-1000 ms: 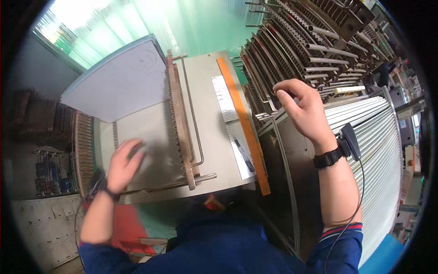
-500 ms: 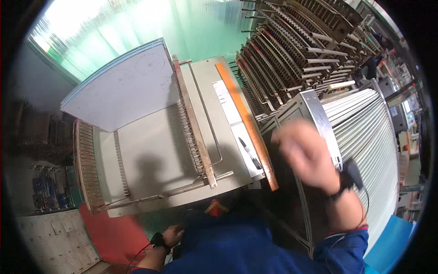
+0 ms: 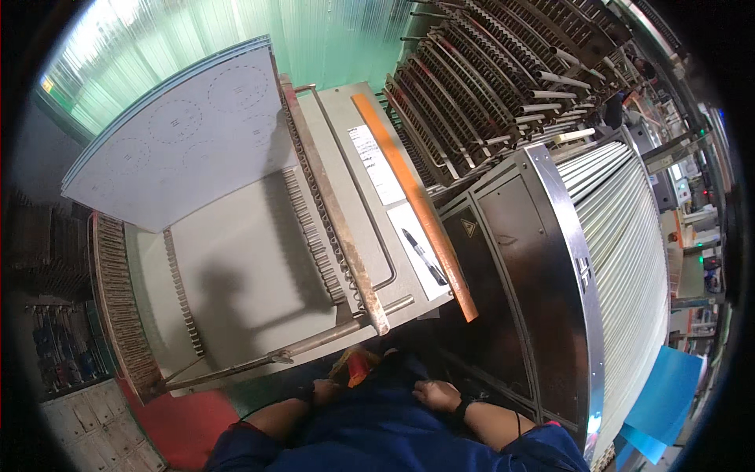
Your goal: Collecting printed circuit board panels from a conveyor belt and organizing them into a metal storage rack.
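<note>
My left hand [image 3: 325,390] is low against the front of my dark blue clothing, beside a small red and yellow thing [image 3: 359,368]; its fingers are mostly hidden. My right hand [image 3: 437,395] rests at my waist with its fingers curled in, and whatever may be inside them is hidden. Ahead of both hands stands a metal slotted rack [image 3: 334,220] on a pale table top [image 3: 354,106]. Several thin white-grey panels [image 3: 177,138] with faint circle marks stand upright in its far part. Right of the rack lie paper sheets [image 3: 377,167], a black pen [image 3: 422,253] and an orange strip [image 3: 413,193].
At right, a metal-framed machine or cart [image 3: 511,212] holds several pale sheets [image 3: 621,259] in a row. Stacked slotted racks [image 3: 464,94] stand at the back right. Blue sheets [image 3: 664,393] lie at lower right, a red panel [image 3: 185,425] at lower left. Green translucent sheeting [image 3: 338,47] hangs behind.
My right hand has dropped from beside the sheet-filled machine down to my waist. My left hand has shifted slightly inward. The view has tilted and moved a little to the right.
</note>
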